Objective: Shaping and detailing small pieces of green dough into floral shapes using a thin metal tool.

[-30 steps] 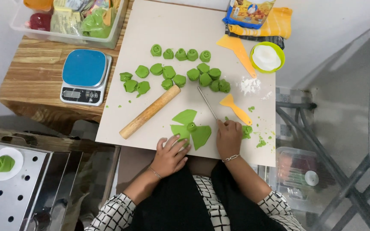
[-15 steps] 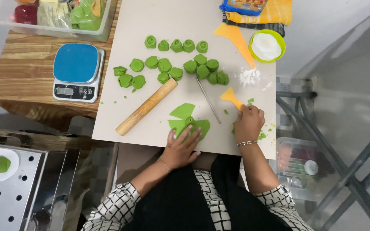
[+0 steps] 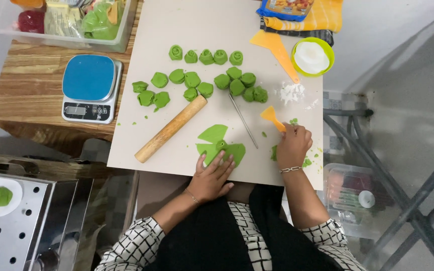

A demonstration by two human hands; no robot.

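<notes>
— Pale work board (image 3: 177, 25) on the wooden table (image 3: 21, 100) — what do you have under your hands?

— Your left hand (image 3: 212, 175) lies flat, fingers spread and straight, with the fingertips (image 3: 222, 159) pressing on the near edge of the flattened green dough (image 3: 219, 143) cut into petal-like wedges, close to the board's near edge. Your right hand (image 3: 292, 145) is curled tight around the handle of a small orange scraper (image 3: 271, 116), blade pointing away from you.

— And around them?

— A thin metal rod (image 3: 243, 120) lies between the dough and the scraper. The wooden rolling pin (image 3: 172, 128) rests diagonally just left of the dough. Rolled green dough pieces (image 3: 207, 75) are grouped farther up the board, and a blue kitchen scale (image 3: 89, 85) sits off its left edge.
</notes>
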